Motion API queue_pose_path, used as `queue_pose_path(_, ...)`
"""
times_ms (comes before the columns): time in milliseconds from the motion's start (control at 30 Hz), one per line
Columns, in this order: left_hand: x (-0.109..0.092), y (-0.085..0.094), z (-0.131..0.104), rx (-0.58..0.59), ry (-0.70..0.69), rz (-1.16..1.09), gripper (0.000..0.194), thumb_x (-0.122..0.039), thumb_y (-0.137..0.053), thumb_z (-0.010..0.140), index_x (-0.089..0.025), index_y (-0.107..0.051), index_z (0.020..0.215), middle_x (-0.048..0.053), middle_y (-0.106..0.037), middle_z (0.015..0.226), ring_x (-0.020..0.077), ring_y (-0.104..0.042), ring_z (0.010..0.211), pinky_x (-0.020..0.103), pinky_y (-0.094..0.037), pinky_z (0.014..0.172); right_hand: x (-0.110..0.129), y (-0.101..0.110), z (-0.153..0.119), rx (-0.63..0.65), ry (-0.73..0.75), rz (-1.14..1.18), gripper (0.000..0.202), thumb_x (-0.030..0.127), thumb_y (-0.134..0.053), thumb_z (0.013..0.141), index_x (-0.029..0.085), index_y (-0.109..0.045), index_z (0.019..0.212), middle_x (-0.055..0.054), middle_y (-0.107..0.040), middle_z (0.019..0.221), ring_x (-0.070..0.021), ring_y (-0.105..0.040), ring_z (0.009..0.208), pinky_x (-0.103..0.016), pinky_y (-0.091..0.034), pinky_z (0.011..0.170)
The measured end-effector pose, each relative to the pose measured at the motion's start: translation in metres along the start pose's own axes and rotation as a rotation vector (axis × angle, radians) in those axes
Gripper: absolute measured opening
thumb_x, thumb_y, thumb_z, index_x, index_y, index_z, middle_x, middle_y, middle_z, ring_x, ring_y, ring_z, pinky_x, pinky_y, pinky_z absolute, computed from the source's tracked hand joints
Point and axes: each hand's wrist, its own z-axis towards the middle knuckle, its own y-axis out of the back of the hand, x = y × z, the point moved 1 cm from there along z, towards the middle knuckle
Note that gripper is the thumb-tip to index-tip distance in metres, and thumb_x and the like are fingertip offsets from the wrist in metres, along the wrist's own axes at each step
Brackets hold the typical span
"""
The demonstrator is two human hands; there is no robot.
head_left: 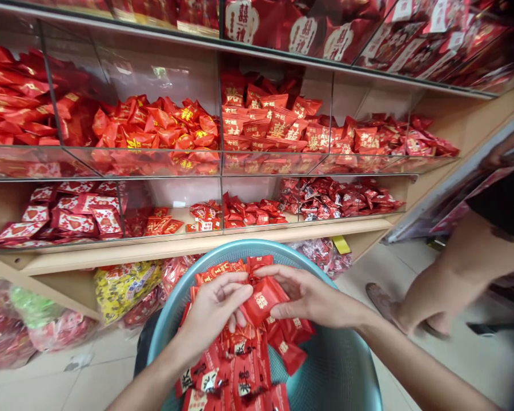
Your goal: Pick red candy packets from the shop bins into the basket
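A small red candy packet [263, 302] with gold print is between my two hands, above a blue-green mesh basket [355, 365]. My right hand [306, 297] grips its right side, thumb low and fingers along the top. At the packet's left edge, my left hand [216, 308] is closed with thumb and fingers together; part of its grip is hidden. Beneath both hands, the basket holds several more red packets, some with black lettering [244, 377]. A loose group of plain red packets [291, 351] lies to the right, under my right hand.
Divided shelves [188, 242] full of red packets stand ahead, behind clear panels. Below them sit bagged goods, including a yellow bag [128, 288] and a green bag [36, 305]. Another person's leg [441, 274] is at the right on the tiled floor.
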Motion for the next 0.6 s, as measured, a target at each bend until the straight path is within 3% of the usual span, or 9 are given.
queue_pose_path(67, -0.002, -0.002, 0.005, 0.009, 0.065, -0.086, 0.034, -0.036, -0.062, 0.074, -0.015, -0.058, 0.101, -0.002, -0.060, 0.058, 0.0059, -0.052, 0.043, 0.015, -0.040, 0.040, -0.002, 0.001, 0.005, -0.061, -0.008, 0.049, 0.059, 0.019, -0.068, 0.069, 0.029, -0.043, 0.121, 0.001, -0.057, 0.100, -0.0116, -0.055, 0.085, -0.029, -0.046, 0.076)
queue_pose_path(133, 0.000, -0.003, 0.008, -0.007, 0.094, -0.175, 0.033, -0.033, -0.066, 0.072, -0.015, -0.059, 0.097, -0.001, -0.061, 0.061, 0.0066, -0.055, 0.049, 0.016, -0.045, 0.046, -0.008, 0.001, 0.008, -0.183, -0.020, 0.117, 0.062, 0.021, -0.070, 0.067, 0.029, -0.043, 0.122, 0.002, -0.059, 0.096, -0.0099, -0.055, 0.077, -0.027, -0.047, 0.071)
queue_pose_path(233, 0.005, -0.006, 0.013, -0.043, 0.089, -0.263, 0.030, -0.031, -0.068, 0.069, -0.014, -0.060, 0.092, 0.001, -0.064, 0.071, 0.0095, -0.062, 0.062, 0.019, -0.051, 0.059, -0.016, 0.000, 0.011, -0.327, -0.059, 0.232, 0.043, 0.029, -0.070, 0.068, 0.024, -0.054, 0.107, 0.001, -0.062, 0.089, -0.0092, -0.056, 0.071, -0.026, -0.047, 0.069)
queue_pose_path(300, 0.007, -0.012, 0.017, -0.067, 0.055, -0.293, 0.029, -0.030, -0.069, 0.068, -0.014, -0.059, 0.090, 0.002, -0.065, 0.076, 0.0114, -0.064, 0.067, 0.022, -0.053, 0.066, -0.020, -0.001, 0.013, -0.357, -0.081, 0.330, 0.031, 0.035, -0.068, 0.070, 0.021, -0.058, 0.096, 0.000, -0.062, 0.087, -0.0100, -0.058, 0.075, -0.026, -0.047, 0.072)
queue_pose_path(400, 0.008, -0.023, 0.027, -0.088, -0.011, -0.307, 0.028, -0.027, -0.070, 0.066, -0.014, -0.058, 0.088, 0.002, -0.064, 0.080, 0.0126, -0.065, 0.068, 0.027, -0.054, 0.068, -0.022, 0.001, 0.016, -0.438, -0.072, 0.419, 0.030, 0.037, -0.069, 0.069, 0.020, -0.057, 0.091, 0.001, -0.063, 0.087, -0.0104, -0.059, 0.077, -0.026, -0.048, 0.072)
queue_pose_path(500, 0.010, -0.033, 0.040, -0.089, -0.097, -0.269, 0.023, -0.025, -0.068, 0.067, -0.015, -0.057, 0.085, 0.000, -0.063, 0.079, 0.0120, -0.064, 0.067, 0.027, -0.055, 0.066, -0.022, 0.008, 0.018, -0.566, -0.077, 0.380, 0.031, 0.037, -0.070, 0.068, 0.021, -0.055, 0.091, 0.001, -0.062, 0.087, -0.0106, -0.059, 0.073, -0.026, -0.049, 0.067)
queue_pose_path(600, 0.010, -0.037, 0.052, -0.086, -0.241, -0.094, 0.016, -0.024, -0.060, 0.074, -0.018, -0.057, 0.089, -0.001, -0.063, 0.076, 0.0125, -0.063, 0.068, 0.026, -0.053, 0.067, -0.018, 0.014, 0.019, -0.609, -0.132, 0.305, 0.029, 0.041, -0.065, 0.072, 0.022, -0.056, 0.091, 0.000, -0.062, 0.092, -0.0105, -0.059, 0.075, -0.024, -0.048, 0.066)
